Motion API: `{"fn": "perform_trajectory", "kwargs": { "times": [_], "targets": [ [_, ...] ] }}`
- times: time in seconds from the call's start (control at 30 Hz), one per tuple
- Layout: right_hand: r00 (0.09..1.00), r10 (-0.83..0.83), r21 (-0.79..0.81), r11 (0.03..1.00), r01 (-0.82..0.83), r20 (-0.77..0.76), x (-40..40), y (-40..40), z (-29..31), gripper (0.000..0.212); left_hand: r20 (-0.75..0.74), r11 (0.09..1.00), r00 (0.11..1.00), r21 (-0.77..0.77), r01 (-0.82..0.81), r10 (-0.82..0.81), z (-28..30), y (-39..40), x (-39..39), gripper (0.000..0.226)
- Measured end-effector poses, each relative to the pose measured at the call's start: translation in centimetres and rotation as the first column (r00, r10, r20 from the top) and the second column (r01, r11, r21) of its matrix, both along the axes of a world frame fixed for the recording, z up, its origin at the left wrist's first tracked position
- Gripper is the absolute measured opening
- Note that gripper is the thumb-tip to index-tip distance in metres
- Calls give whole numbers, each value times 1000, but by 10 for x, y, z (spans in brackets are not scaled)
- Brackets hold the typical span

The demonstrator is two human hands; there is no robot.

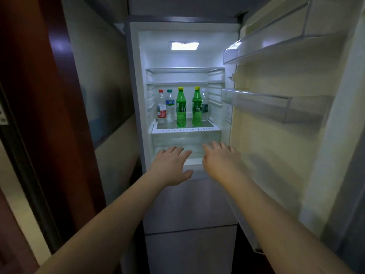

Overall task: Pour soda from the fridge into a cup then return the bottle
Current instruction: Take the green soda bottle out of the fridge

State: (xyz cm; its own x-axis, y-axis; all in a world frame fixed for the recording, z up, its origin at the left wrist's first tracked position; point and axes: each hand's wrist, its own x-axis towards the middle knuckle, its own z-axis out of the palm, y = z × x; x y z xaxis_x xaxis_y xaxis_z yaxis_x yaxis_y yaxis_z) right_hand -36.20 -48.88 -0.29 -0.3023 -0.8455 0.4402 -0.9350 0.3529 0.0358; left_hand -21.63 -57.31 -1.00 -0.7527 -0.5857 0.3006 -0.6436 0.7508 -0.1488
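The fridge (136,95) stands open and lit in front of me. On its lower glass shelf (185,129) stand two green soda bottles with yellow caps, one on the left (181,108) and one on the right (197,107). My left hand (172,165) and my right hand (220,158) are both stretched out below the shelf, in front of the clear drawer (185,138). Their fingers are spread and they hold nothing. No cup is in view.
Clear water bottles stand beside the sodas: a red-capped one (161,107), a teal-capped one (170,105), and one (204,107) behind the right soda. The open fridge door (276,125) with bare shelves fills the right. A dark wooden frame (59,115) stands at the left.
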Motion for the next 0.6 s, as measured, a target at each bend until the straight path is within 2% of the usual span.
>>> {"fn": "perform_trajectory", "kwargs": {
  "times": [0.3, 0.6],
  "targets": [
    [992, -25, 123, 992, 10, 126, -48, -65, 31, 43, -23, 996, 998, -61, -63, 62, 14, -48, -54, 70],
    [981, 17, 149, 988, -46, 193, -75, -119, 19, 47, -29, 992, 994, -67, -111, 110, -2, -98, -89, 70]
  ]
}}
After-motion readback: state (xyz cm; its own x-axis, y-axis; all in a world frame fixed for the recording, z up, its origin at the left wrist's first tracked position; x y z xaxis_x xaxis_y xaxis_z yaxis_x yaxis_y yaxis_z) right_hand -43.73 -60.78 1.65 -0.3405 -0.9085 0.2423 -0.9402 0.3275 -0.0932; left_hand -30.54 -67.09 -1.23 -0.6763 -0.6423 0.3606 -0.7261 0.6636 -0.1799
